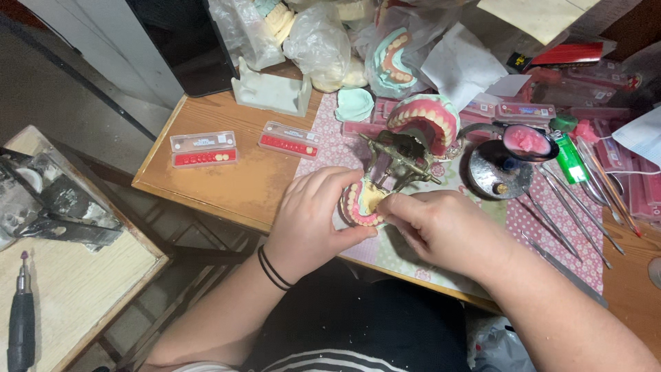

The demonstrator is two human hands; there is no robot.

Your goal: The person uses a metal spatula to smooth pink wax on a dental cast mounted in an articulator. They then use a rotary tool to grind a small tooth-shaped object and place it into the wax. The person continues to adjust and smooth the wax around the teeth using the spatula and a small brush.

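Observation:
My left hand [313, 217] cups a lower denture model [359, 204] with pink wax gums and white teeth, holding it from the left. My right hand [441, 224] pinches at its right side with thumb and fingertips. The model sits at the base of a brass articulator [399, 157], whose raised upper arm carries an upper denture model [427, 118] in pink wax. All of this rests on a pink patterned mat [551, 227] on the wooden table [227, 179].
Two clear boxes of artificial teeth [204, 149] [289, 140] lie left of the mat. A small burner dish [499, 169], a green lighter [570, 156] and several metal instruments [571, 207] lie to the right. Bagged plaster casts [323, 41] crowd the back. A handpiece [22, 324] lies on a side table.

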